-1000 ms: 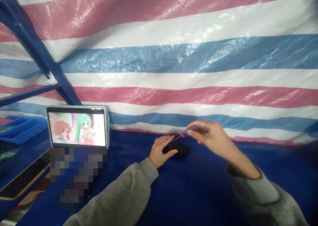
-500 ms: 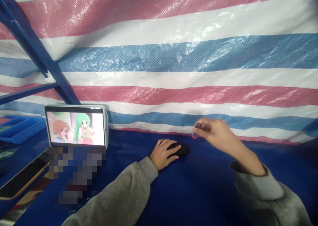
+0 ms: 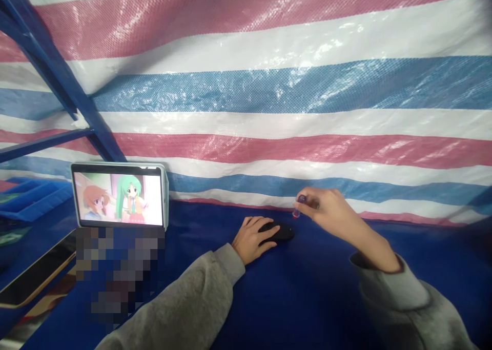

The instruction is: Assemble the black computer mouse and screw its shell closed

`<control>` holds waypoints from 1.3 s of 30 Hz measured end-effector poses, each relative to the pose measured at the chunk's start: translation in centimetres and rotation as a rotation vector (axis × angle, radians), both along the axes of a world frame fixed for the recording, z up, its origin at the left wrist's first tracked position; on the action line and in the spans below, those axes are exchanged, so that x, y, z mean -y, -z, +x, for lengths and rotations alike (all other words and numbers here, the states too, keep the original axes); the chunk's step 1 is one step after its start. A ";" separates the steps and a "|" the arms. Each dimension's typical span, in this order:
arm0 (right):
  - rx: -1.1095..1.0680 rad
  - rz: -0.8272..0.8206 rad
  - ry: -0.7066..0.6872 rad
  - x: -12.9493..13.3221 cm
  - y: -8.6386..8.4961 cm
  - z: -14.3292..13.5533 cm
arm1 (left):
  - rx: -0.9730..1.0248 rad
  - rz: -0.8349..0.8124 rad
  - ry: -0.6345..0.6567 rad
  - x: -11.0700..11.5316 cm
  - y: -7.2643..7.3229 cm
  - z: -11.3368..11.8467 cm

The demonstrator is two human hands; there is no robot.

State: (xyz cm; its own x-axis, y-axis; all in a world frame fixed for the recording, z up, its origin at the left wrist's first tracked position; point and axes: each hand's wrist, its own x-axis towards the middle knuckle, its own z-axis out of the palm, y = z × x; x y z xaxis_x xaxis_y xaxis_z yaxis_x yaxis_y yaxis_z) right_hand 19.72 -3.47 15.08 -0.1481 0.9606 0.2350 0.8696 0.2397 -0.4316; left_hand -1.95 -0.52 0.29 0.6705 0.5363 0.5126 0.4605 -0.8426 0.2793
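Note:
My left hand (image 3: 252, 241) lies over the left end of a black computer mouse (image 3: 282, 231) on the blue tabletop, its fingers curved around the mouse's body. A small pale dot shows near the mouse's right end. Between thumb and fingers, my right hand (image 3: 326, 206) pinches a small screwdriver-like tool (image 3: 296, 213) with a purple top, a clear middle and a red lower end. The tool points downward and hangs above the right end of the mouse, apart from it. My fingers cover part of its top.
A phone or tablet (image 3: 119, 196) in a pale case stands at left, playing a cartoon. A dark phone (image 3: 38, 270) lies before it, near a blurred patch. Blue trays (image 3: 34, 199) sit at far left. A striped plastic sheet (image 3: 269, 83) and a blue metal frame (image 3: 77, 99) rise behind.
My right hand has shifted slightly left and down with the small tool, moving it away from the mouse's tip less than a finger's width. My left hand and the mouse stay put.

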 end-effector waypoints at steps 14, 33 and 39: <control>0.062 -0.049 -0.022 -0.2 0.7 -0.2 | -0.046 0.035 0.030 -0.2 0.4 -0.1; 0.368 -0.099 0.060 0.1 1.8 -0.1 | -0.105 0.026 -0.021 1.2 0.2 0.8; 0.323 -0.064 -0.024 0.4 1.5 -0.2 | -0.094 0.034 -0.031 1.6 0.1 1.1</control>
State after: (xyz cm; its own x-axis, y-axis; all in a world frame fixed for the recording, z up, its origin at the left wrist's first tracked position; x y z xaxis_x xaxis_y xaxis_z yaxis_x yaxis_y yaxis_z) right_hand 19.51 -3.86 13.61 -0.2277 0.9673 0.1118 0.9585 0.2428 -0.1492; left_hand -0.84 -2.11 0.20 0.6999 0.5409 0.4665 0.5093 -0.8358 0.2051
